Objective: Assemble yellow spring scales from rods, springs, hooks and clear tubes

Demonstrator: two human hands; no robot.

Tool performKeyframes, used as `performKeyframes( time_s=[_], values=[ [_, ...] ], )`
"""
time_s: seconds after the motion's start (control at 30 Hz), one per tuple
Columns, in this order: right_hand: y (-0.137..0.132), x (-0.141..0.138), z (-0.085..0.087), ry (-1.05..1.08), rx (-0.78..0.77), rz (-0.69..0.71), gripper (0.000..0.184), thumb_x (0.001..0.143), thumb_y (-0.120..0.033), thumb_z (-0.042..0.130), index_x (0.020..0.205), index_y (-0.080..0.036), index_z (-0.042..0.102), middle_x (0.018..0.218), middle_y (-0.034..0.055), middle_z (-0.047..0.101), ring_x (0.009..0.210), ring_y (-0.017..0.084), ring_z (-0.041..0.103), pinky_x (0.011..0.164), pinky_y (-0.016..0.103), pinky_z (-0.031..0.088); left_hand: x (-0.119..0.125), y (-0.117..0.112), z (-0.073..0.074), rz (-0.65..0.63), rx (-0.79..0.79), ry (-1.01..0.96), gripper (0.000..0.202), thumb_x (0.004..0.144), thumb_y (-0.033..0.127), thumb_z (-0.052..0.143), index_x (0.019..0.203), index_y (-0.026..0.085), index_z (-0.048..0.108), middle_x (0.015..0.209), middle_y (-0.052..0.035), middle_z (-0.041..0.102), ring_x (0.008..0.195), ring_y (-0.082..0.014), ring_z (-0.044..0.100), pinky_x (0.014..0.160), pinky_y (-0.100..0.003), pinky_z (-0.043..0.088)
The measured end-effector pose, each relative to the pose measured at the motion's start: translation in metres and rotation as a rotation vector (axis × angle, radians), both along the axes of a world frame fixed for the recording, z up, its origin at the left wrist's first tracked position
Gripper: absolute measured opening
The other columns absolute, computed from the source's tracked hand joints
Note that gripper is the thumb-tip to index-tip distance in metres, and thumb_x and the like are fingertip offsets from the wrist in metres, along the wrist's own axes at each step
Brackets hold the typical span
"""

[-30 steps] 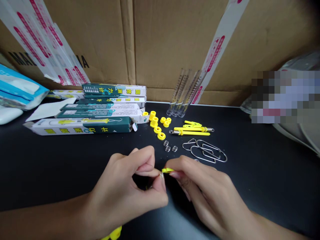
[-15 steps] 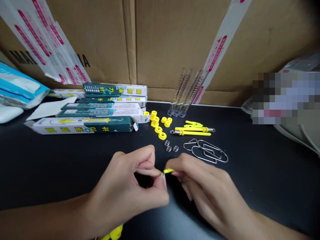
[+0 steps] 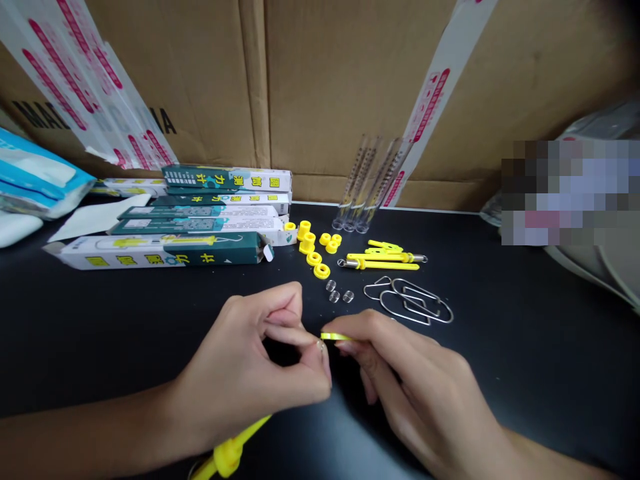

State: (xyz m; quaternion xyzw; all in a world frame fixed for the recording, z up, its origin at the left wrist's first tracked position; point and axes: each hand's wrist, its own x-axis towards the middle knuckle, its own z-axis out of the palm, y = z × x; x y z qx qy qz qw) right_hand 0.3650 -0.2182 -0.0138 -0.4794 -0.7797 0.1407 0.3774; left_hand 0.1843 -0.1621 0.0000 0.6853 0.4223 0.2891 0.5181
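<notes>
My left hand pinches thumb and fingertips together over a small, partly hidden tip. A yellow plastic rod seems to run from that pinch under my hand, and its thick end shows below my wrist. My right hand holds a thin yellow plastic strip between its fingers, with the strip's tip reaching toward my left fingertips. Just beyond my hands lie several small metal coil springs, several yellow plastic rings, and yellow rods with metal ends.
Large wire clips lie on the black tabletop. Printed boxes stand left, clear plastic tubes lean on the cardboard wall, and a blue-and-white packet sits far left.
The yellow rod's thick end has swung up and shows more below my left wrist. My hands have drawn slightly apart, and the yellow strip now lies flatter.
</notes>
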Motion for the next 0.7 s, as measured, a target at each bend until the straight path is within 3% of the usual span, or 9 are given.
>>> performKeyframes(
  time_s=[0.2, 0.37, 0.47, 0.57, 0.7],
  values=[
    [-0.001, 0.002, -0.004, -0.028, 0.061, 0.031, 0.039, 0.093, 0.005, 0.037, 0.112, -0.023, 0.058, 0.083, -0.0020, 0.067, 0.049, 0.007, 0.054, 0.049, 0.017, 0.044, 0.001, -0.001, -0.002, -0.035, -0.083, -0.061, 0.038, 0.068, 0.013, 0.058, 0.062, 0.024, 0.021, 0.051, 0.0087, 0.044, 0.050, -0.0132, 0.058, 0.048, -0.022, 0.037],
    [-0.003, 0.007, -0.010, 0.060, -0.028, 0.087, 0.043, 0.095, 0.004, 0.039, 0.117, -0.025, 0.061, 0.093, 0.0020, 0.069, 0.072, 0.011, 0.067, 0.058, 0.018, 0.052, 0.001, 0.002, -0.001, -0.100, -0.131, -0.078, 0.039, 0.066, 0.011, 0.058, 0.063, 0.023, 0.021, 0.054, 0.0092, 0.042, 0.051, -0.0128, 0.060, 0.049, -0.022, 0.035],
    [-0.004, 0.010, -0.013, 0.120, -0.082, 0.104, 0.044, 0.095, 0.003, 0.039, 0.120, -0.027, 0.061, 0.105, 0.0039, 0.071, 0.072, 0.011, 0.067, 0.057, 0.018, 0.053, -0.001, 0.005, -0.001, -0.129, -0.138, -0.054, 0.039, 0.066, 0.011, 0.058, 0.064, 0.023, 0.022, 0.055, 0.0094, 0.040, 0.051, -0.0128, 0.060, 0.048, -0.022, 0.033],
    [-0.004, 0.010, -0.010, 0.125, -0.123, 0.086, 0.041, 0.095, 0.001, 0.041, 0.117, -0.026, 0.063, 0.098, 0.0018, 0.072, 0.060, 0.010, 0.063, 0.055, 0.019, 0.051, -0.002, 0.006, -0.002, -0.154, -0.171, -0.061, 0.038, 0.068, 0.010, 0.058, 0.066, 0.024, 0.023, 0.054, 0.0105, 0.040, 0.052, -0.0129, 0.061, 0.050, -0.022, 0.034],
    [0.000, 0.011, -0.005, 0.103, -0.172, 0.077, 0.032, 0.097, -0.003, 0.045, 0.106, -0.025, 0.067, 0.078, -0.0028, 0.066, 0.051, 0.008, 0.058, 0.053, 0.018, 0.048, -0.004, 0.005, -0.003, -0.166, -0.187, -0.067, 0.039, 0.069, 0.009, 0.059, 0.069, 0.024, 0.023, 0.053, 0.0101, 0.050, 0.053, -0.0122, 0.061, 0.052, -0.021, 0.034]
  ],
)
